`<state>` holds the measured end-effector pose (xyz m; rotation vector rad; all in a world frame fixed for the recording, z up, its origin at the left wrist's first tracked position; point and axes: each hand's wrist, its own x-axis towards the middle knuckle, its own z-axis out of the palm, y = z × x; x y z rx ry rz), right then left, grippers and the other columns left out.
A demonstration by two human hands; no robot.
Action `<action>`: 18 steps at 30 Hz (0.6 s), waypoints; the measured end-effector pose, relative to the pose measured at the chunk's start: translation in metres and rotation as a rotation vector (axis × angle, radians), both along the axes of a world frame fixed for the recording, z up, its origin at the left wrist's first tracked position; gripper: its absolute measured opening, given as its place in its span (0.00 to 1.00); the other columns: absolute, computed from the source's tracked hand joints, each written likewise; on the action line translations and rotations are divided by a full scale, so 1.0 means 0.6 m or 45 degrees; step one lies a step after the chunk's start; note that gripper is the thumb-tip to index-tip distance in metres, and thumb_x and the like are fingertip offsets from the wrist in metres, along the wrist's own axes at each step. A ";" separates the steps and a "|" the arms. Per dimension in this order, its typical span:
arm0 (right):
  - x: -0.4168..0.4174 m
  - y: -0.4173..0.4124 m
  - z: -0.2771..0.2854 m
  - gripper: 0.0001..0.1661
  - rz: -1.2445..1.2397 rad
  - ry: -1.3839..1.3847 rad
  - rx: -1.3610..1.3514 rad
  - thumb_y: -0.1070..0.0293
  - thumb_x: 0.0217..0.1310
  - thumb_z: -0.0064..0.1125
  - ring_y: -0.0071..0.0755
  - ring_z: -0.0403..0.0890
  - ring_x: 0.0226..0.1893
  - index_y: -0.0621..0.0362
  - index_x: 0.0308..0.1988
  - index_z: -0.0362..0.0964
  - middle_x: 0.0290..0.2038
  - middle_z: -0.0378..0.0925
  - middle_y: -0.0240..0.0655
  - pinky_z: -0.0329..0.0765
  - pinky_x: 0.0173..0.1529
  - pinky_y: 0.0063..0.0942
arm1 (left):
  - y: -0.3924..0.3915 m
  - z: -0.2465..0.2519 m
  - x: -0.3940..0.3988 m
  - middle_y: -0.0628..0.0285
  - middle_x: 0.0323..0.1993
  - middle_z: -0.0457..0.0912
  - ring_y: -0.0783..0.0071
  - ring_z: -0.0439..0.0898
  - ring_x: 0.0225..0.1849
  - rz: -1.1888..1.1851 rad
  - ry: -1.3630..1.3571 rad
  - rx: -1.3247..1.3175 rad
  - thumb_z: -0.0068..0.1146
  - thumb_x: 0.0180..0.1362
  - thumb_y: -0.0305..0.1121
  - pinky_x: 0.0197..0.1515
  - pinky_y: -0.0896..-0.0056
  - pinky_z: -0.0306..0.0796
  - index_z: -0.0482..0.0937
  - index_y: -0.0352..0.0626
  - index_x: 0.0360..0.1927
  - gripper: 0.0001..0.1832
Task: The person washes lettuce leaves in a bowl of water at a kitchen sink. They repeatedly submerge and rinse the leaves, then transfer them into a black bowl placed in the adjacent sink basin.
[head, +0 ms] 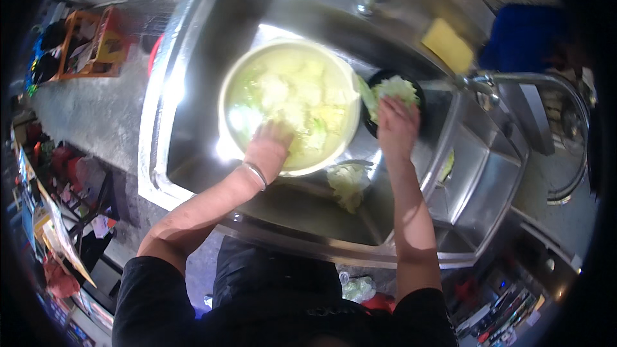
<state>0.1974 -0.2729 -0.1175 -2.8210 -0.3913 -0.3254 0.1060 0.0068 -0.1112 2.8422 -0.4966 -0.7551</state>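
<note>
A round pale basin (355, 118) of water with leafy greens (274, 89) in it stands in a stainless steel sink. My left hand (270, 142), with a bracelet at the wrist, dips its fingers into the water at the near rim; what they do under the surface cannot be made out. To the right of the basin, my right hand (397, 118) is on a clump of pale frilly leaves (396, 87) over a dark round container (419, 94); its fingers are blurred, so its grip is unclear. Another pale leaf clump (348, 183) lies on the sink floor between the hands.
The sink's raised front rim (308, 241) runs before my body. A smaller steel compartment (465, 173) adjoins on the right, with a bit of green leaf inside. A curved metal faucet (540, 77) stands at the right, near a yellow cloth or sponge (448, 46) and a blue item (523, 38).
</note>
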 end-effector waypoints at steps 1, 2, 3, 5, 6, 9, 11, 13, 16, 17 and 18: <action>-0.004 -0.011 0.002 0.08 -0.024 -0.059 -0.071 0.69 0.54 0.58 0.32 0.74 0.55 0.50 0.37 0.80 0.46 0.79 0.26 0.58 0.66 0.45 | 0.009 0.000 -0.006 0.48 0.66 0.60 0.51 0.61 0.66 -0.094 -0.039 0.107 0.52 0.58 0.37 0.66 0.58 0.58 0.67 0.48 0.62 0.26; -0.008 -0.017 -0.001 0.09 -0.068 -0.025 -0.123 0.70 0.53 0.58 0.33 0.74 0.55 0.51 0.36 0.80 0.47 0.79 0.25 0.58 0.66 0.44 | 0.016 0.006 -0.012 0.45 0.67 0.58 0.51 0.56 0.69 -0.084 0.097 0.068 0.51 0.59 0.37 0.71 0.58 0.48 0.63 0.50 0.65 0.29; -0.008 -0.021 -0.007 0.09 -0.087 -0.032 -0.137 0.71 0.53 0.57 0.35 0.74 0.56 0.52 0.36 0.79 0.48 0.78 0.26 0.58 0.66 0.44 | 0.021 0.005 -0.028 0.40 0.66 0.57 0.48 0.58 0.68 -0.124 0.006 0.026 0.50 0.60 0.36 0.68 0.57 0.55 0.62 0.49 0.66 0.29; -0.012 -0.024 -0.027 0.09 -0.044 0.066 -0.214 0.71 0.53 0.57 0.35 0.73 0.56 0.54 0.37 0.79 0.49 0.78 0.28 0.57 0.67 0.44 | 0.024 0.043 -0.033 0.37 0.66 0.54 0.46 0.61 0.66 -0.163 0.039 -0.124 0.51 0.59 0.34 0.65 0.60 0.61 0.62 0.49 0.66 0.29; -0.008 -0.017 -0.030 0.09 -0.015 0.089 -0.219 0.71 0.53 0.57 0.36 0.73 0.56 0.55 0.37 0.79 0.49 0.78 0.28 0.56 0.67 0.44 | 0.039 0.027 -0.048 0.41 0.62 0.63 0.49 0.68 0.61 0.035 0.034 -0.300 0.52 0.57 0.30 0.60 0.61 0.67 0.67 0.45 0.62 0.26; -0.009 -0.029 -0.030 0.10 0.019 0.164 -0.194 0.73 0.53 0.56 0.37 0.72 0.57 0.56 0.38 0.79 0.49 0.77 0.30 0.55 0.67 0.45 | 0.080 0.049 0.020 0.47 0.54 0.73 0.54 0.73 0.56 0.415 0.356 -0.081 0.53 0.55 0.28 0.58 0.59 0.68 0.72 0.42 0.53 0.20; -0.004 -0.031 -0.017 0.11 0.053 0.183 -0.026 0.74 0.53 0.56 0.37 0.72 0.57 0.57 0.38 0.78 0.49 0.77 0.31 0.55 0.68 0.46 | 0.125 0.017 0.036 0.51 0.43 0.79 0.54 0.75 0.52 0.296 -0.145 -0.176 0.57 0.50 0.28 0.53 0.60 0.70 0.76 0.40 0.44 0.16; 0.001 -0.031 -0.016 0.12 0.085 0.174 0.012 0.76 0.53 0.55 0.38 0.73 0.56 0.57 0.39 0.78 0.49 0.77 0.32 0.56 0.67 0.45 | 0.121 -0.003 0.064 0.51 0.43 0.79 0.57 0.76 0.50 -0.001 0.154 0.090 0.59 0.52 0.30 0.52 0.66 0.71 0.76 0.40 0.45 0.16; 0.002 -0.035 0.000 0.13 0.051 0.086 0.205 0.79 0.53 0.55 0.40 0.75 0.54 0.58 0.41 0.77 0.49 0.78 0.35 0.63 0.63 0.42 | 0.119 -0.015 0.084 0.56 0.43 0.81 0.65 0.78 0.48 0.276 0.616 -0.459 0.60 0.56 0.33 0.51 0.73 0.70 0.76 0.39 0.48 0.17; 0.003 -0.039 0.011 0.14 0.028 0.043 0.292 0.80 0.53 0.54 0.40 0.76 0.53 0.58 0.42 0.77 0.49 0.78 0.36 0.66 0.61 0.40 | 0.121 -0.018 0.089 0.58 0.44 0.81 0.69 0.78 0.47 0.495 0.764 -0.800 0.60 0.57 0.34 0.51 0.75 0.69 0.76 0.39 0.49 0.17; -0.003 -0.029 0.034 0.14 -0.047 0.036 0.416 0.80 0.55 0.54 0.40 0.77 0.52 0.58 0.43 0.77 0.49 0.78 0.36 0.69 0.59 0.38 | 0.126 -0.028 0.089 0.64 0.47 0.80 0.78 0.75 0.48 0.687 0.948 -0.974 0.56 0.62 0.36 0.53 0.78 0.67 0.73 0.38 0.55 0.20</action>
